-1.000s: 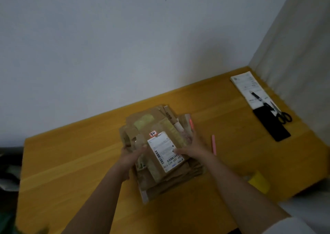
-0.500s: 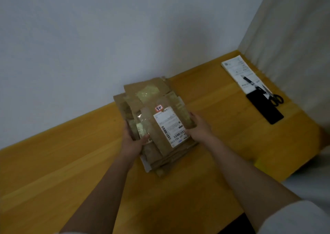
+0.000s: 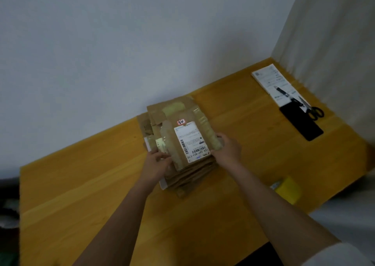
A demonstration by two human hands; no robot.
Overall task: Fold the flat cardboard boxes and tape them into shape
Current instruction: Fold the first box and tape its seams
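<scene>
Both hands, left hand [image 3: 156, 164] and right hand [image 3: 227, 151], grip the box pile [image 3: 182, 135], fingers curled round its sides. Nothing folded yet; next, pull one box free.

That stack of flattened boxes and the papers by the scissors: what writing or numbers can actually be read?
"159-1?9-A03-170", middle digits unsure: white shipping label on the top flat cardboard box.
Small red sticker above the label: characters blurred.
Label's barcodes and fine print: too small.
White printed sheet under the pen: too small.

Brown flattened boxes [image 3: 182, 144], white barcoded label [image 3: 191, 141], yellow-orange table [image 3: 81, 184]
</scene>
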